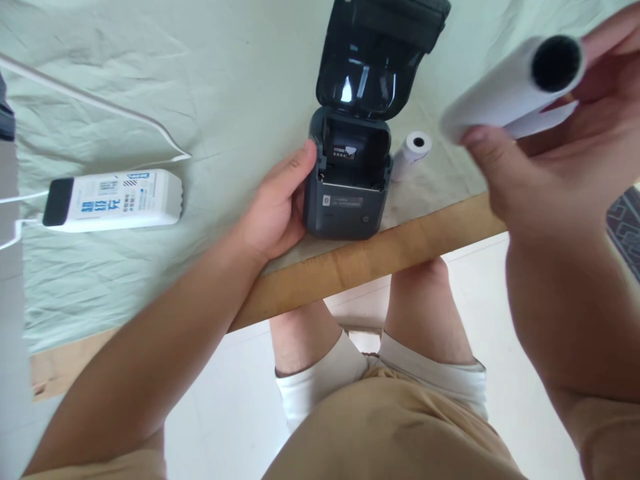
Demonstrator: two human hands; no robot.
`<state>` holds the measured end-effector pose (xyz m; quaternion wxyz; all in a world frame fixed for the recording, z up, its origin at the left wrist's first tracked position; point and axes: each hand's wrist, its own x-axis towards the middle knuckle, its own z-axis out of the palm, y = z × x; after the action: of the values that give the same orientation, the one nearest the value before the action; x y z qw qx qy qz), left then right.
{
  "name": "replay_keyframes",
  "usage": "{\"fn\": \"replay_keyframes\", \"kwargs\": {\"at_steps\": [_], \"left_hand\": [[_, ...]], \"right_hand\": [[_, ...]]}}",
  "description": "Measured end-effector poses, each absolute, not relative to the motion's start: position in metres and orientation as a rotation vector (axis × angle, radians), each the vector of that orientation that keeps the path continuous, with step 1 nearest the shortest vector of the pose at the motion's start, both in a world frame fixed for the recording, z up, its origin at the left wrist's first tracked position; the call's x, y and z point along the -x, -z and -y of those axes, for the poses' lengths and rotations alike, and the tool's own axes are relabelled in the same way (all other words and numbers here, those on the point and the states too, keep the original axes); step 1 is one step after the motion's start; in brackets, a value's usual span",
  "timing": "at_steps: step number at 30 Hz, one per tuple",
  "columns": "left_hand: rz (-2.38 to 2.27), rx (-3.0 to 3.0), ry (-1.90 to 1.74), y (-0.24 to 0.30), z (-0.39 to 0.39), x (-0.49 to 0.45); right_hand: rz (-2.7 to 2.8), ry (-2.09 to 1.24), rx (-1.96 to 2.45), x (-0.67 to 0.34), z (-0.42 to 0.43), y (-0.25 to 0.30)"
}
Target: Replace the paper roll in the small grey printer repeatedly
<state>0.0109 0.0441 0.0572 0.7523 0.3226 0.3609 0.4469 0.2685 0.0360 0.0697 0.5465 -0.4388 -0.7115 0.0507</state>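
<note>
A small dark grey printer (349, 193) stands near the table's front edge with its lid (377, 60) swung up and its paper bay empty. My left hand (277, 207) rests against the printer's left side, fingers curled around its corner. My right hand (545, 153) is raised close to the camera at the right, closed on a white paper roll (515, 87) with a dark hollow core; a loose end of paper hangs under it. A second, smaller white paper roll (411, 155) lies on the table just right of the printer.
A pale green cloth (200, 80) covers the table, whose wooden edge (380, 257) runs diagonally. A white power bank with blue print (115, 200) lies at the left, with a white cable (100, 103) looping behind it. My knees show below the edge.
</note>
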Motion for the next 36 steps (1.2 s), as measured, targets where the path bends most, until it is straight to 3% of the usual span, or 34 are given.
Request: {"fn": "replay_keyframes", "kwargs": {"at_steps": [7, 17, 25, 32, 36], "left_hand": [[-0.738, -0.704, -1.011, -0.054, -0.044, -0.008], [-0.691, -0.771, -0.993, -0.052, -0.045, -0.005], [-0.765, -0.816, -0.990, -0.052, -0.047, -0.005], [-0.731, -0.841, -0.970, -0.051, -0.048, -0.003], [-0.797, -0.850, -0.936, -0.052, -0.048, -0.001]], "right_hand": [[2.039, -0.174, 1.348, -0.194, -0.033, -0.086], [2.001, 0.358, 1.011, -0.203, -0.040, -0.063], [2.017, 0.212, 0.920, -0.214, -0.035, -0.067], [2.427, -0.010, 1.127, -0.222, -0.061, -0.089], [2.613, 0.056, 1.296, -0.211, -0.073, -0.104]]}}
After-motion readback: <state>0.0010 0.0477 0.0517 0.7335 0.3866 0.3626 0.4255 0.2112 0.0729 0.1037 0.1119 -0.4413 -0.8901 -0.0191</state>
